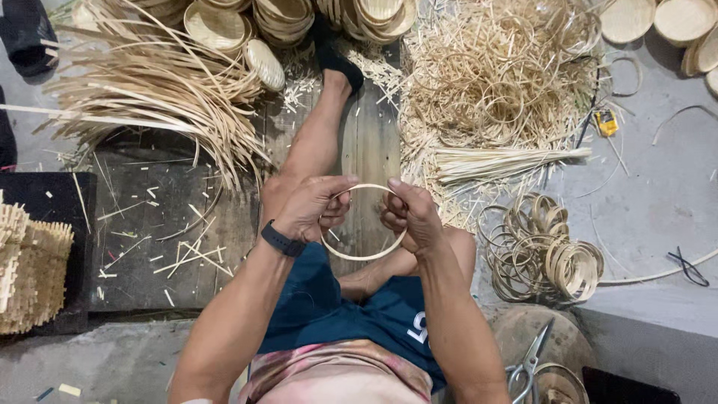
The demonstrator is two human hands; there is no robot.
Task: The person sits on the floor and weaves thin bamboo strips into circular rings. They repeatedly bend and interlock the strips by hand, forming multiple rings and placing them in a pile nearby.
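- I held a thin pale bamboo strip bent into a ring [364,222] in front of my lap, above the dark wooden plank floor [172,217].
- My left hand [313,208] gripped the ring's left side, fingers curled narrow around the strip with the thumb pressed along its upper edge; in my judgement this kept the bent strip from springing open.
- My right hand [407,213] pinched the right side, fingers closed tight on the strip, likely steadying the overlap of its ends; the joint itself was hidden by the fingers.
- I wore a black wristband [283,239] on the left wrist.
- A pile of finished bamboo rings [546,251] lay to my right, near enough to reach.
- A bundle of straight pale bamboo slivers [508,159] lay beyond that pile.
- Long loose bamboo strips [157,90] fanned out at upper left.
- Stacked round woven bamboo trays [284,19] stood past my foot.
- Metal scissors [529,363] rested beside my right hip.
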